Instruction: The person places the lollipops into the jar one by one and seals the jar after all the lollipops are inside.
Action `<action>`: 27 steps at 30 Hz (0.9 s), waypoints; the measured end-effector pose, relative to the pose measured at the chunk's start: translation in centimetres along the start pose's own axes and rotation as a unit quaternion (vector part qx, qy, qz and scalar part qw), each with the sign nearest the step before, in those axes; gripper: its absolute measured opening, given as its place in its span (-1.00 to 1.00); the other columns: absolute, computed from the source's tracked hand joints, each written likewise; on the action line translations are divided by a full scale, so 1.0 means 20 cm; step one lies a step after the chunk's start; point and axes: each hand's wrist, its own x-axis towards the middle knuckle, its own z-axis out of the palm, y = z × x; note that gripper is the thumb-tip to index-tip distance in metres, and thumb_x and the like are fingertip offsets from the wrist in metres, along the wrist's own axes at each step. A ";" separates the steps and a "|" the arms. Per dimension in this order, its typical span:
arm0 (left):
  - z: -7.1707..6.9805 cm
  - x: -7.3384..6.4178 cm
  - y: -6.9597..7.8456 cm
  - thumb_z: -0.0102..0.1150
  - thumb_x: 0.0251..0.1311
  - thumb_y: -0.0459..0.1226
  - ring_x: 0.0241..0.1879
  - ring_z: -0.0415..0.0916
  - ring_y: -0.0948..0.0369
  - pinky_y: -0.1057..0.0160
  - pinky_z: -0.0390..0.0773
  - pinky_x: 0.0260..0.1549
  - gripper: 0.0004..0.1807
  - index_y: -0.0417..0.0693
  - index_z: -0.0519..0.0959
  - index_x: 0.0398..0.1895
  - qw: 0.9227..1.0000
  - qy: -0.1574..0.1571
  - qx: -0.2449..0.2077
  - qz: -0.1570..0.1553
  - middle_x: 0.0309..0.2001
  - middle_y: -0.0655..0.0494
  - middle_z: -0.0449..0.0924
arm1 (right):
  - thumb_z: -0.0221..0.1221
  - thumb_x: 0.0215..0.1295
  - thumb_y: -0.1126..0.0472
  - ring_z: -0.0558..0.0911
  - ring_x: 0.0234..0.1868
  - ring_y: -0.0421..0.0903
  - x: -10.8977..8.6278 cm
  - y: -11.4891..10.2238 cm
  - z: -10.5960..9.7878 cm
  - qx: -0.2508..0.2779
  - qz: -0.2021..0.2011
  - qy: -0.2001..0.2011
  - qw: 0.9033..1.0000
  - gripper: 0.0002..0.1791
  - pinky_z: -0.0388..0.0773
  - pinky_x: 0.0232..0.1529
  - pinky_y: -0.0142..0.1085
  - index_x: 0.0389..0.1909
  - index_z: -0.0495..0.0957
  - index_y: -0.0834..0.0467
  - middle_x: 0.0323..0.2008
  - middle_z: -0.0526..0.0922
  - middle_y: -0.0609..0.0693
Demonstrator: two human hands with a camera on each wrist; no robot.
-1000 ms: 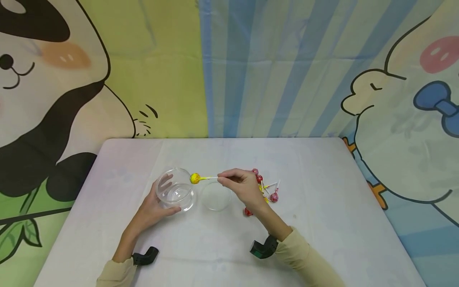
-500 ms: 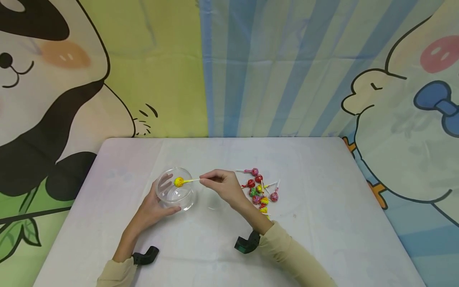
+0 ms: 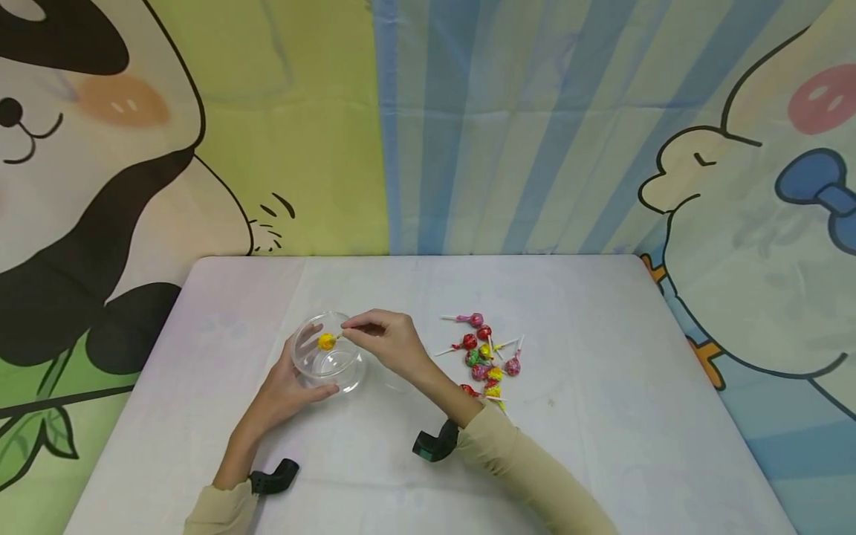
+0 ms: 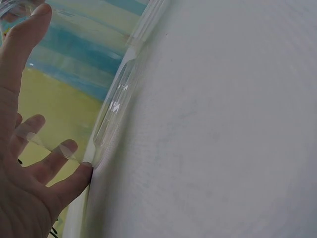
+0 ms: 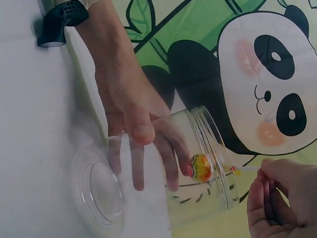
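My left hand holds a clear round jar on the table, fingers around its far side and thumb at the near side. In the left wrist view that hand's fingers spread against the transparent wall. My right hand pinches a yellow-wrapped lollipop by its white stick. Through the jar's wall in the right wrist view, the lollipop's round head shows just inside the mouth, while the pinching fingers stay outside the rim. No other lollipop is visible in the jar.
Several lollipops in red, pink, green and yellow wrappers, such as a pink one, lie in a loose pile right of the right hand. A clear round lid lies on the white tablecloth beside the jar, partly hidden by the right hand in the head view.
My right hand has moved left with the yellow lollipop, bringing its head from beside the rim to inside the jar's mouth. The left hand and jar have stayed in place.
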 end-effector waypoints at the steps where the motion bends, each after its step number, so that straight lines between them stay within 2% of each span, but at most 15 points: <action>1: 0.00 0.00 0.00 0.61 -0.24 -0.17 0.44 0.09 -0.08 -0.34 0.14 0.27 0.25 0.34 -0.06 0.50 1.000 0.000 -0.002 -0.001 0.46 0.06 0.19 | 0.27 0.24 0.22 0.70 -0.22 -0.14 0.01 0.00 0.01 -0.012 -0.011 -0.006 1.000 -0.82 0.60 -0.17 -0.52 -0.17 0.70 0.19 -0.20 0.75 0.07; 8: 0.01 -0.01 0.01 0.59 -0.20 -0.19 0.39 0.18 -0.09 -0.28 0.23 0.22 0.28 0.31 -0.13 0.52 1.000 -0.008 -0.006 -0.016 0.46 -0.06 0.16 | 0.25 0.24 0.31 0.71 -0.24 -0.12 0.08 -0.03 0.09 -0.084 -0.090 -0.043 0.992 -0.84 0.55 -0.20 -0.61 -0.19 0.70 0.26 -0.24 0.75 0.09; 14: 0.01 -0.01 0.01 0.57 -0.17 -0.16 0.39 0.17 -0.12 -0.29 0.21 0.23 0.26 0.46 -0.14 0.51 1.000 -0.010 0.001 -0.014 0.47 -0.07 0.13 | 0.26 0.23 0.31 0.70 -0.27 -0.13 0.09 -0.03 0.15 -0.129 -0.121 -0.065 0.982 -0.85 0.50 -0.22 -0.67 -0.22 0.72 0.25 -0.26 0.76 0.07; 16: 0.01 -0.01 0.01 0.57 -0.17 -0.15 0.38 0.18 -0.12 -0.28 0.24 0.22 0.26 0.44 -0.14 0.51 1.000 -0.010 0.004 -0.014 0.47 -0.08 0.14 | 0.27 0.23 0.30 0.70 -0.27 -0.13 0.09 -0.04 0.16 -0.134 -0.129 -0.070 0.980 -0.85 0.48 -0.22 -0.68 -0.23 0.72 0.26 -0.26 0.76 0.07; 19: 0.00 -0.02 0.00 0.56 -0.15 -0.13 0.36 0.22 -0.13 -0.28 0.28 0.18 0.26 0.42 -0.16 0.52 1.000 -0.011 0.012 -0.018 0.47 -0.08 0.14 | 0.29 0.21 0.29 0.72 -0.26 -0.13 0.10 -0.04 0.17 -0.133 -0.126 -0.070 0.981 -0.85 0.47 -0.23 -0.70 -0.24 0.74 0.24 -0.25 0.78 0.06; 24: -0.01 -0.02 0.00 0.55 -0.14 -0.14 0.37 0.20 -0.13 -0.31 0.25 0.19 0.27 0.40 -0.18 0.53 1.000 -0.009 0.014 -0.022 0.46 -0.09 0.15 | 0.30 0.21 0.24 0.73 -0.23 -0.19 0.14 -0.06 0.20 -0.129 -0.091 -0.068 0.985 -0.84 0.47 -0.25 -0.71 -0.23 0.74 0.20 -0.24 0.79 0.01; 27: -0.01 -0.02 -0.01 0.55 -0.14 -0.16 0.36 0.20 -0.12 -0.30 0.24 0.19 0.27 0.38 -0.18 0.53 1.000 -0.009 0.012 -0.022 0.45 -0.09 0.16 | 0.28 0.23 0.21 0.72 -0.25 -0.23 0.15 -0.07 0.21 -0.145 -0.086 -0.074 0.983 -0.83 0.45 -0.26 -0.72 -0.22 0.74 0.18 -0.24 0.79 -0.01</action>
